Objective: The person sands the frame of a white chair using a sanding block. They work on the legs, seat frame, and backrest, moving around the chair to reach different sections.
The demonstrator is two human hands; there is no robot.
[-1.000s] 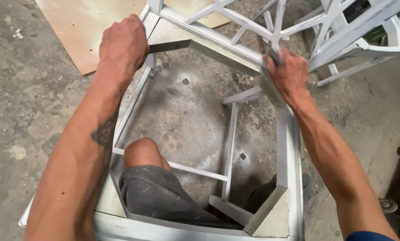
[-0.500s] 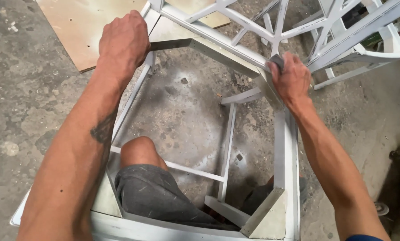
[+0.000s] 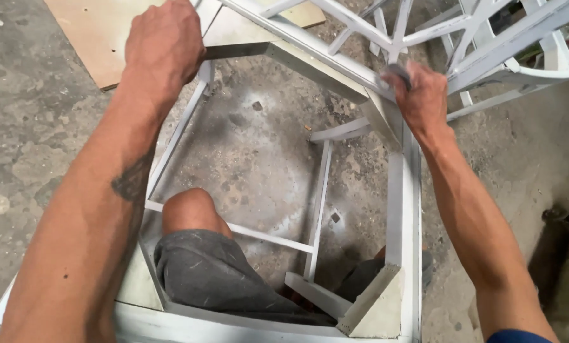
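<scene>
Fingers of the left hand [image 3: 164,47] are curled down over the far left corner of the frame [image 3: 405,209], gripping it; only the knuckles and the back of the hand show. Fingers of the right hand [image 3: 421,95] are bent tight around a small grey pad [image 3: 400,75], pressing it against the far rail of the frame near its right corner.

Nearest the camera runs the front rail, with a pale triangular corner block [image 3: 376,308] at its right end. The person's knee [image 3: 189,213], in dark grey shorts [image 3: 211,270], pokes up through the open seat of the frame, above a thin white crossbar. Both forearms reach out along the two sides of the frame, the left one bearing a dark tattoo.

Through the opening shows the concrete floor [image 3: 265,159], stained and dusted with white.

Beyond the hands, the white lattice back [image 3: 386,32] of the frame slopes away to the upper right. A flat brown board [image 3: 91,32] lies on the floor at upper left, just beyond the left hand.
</scene>
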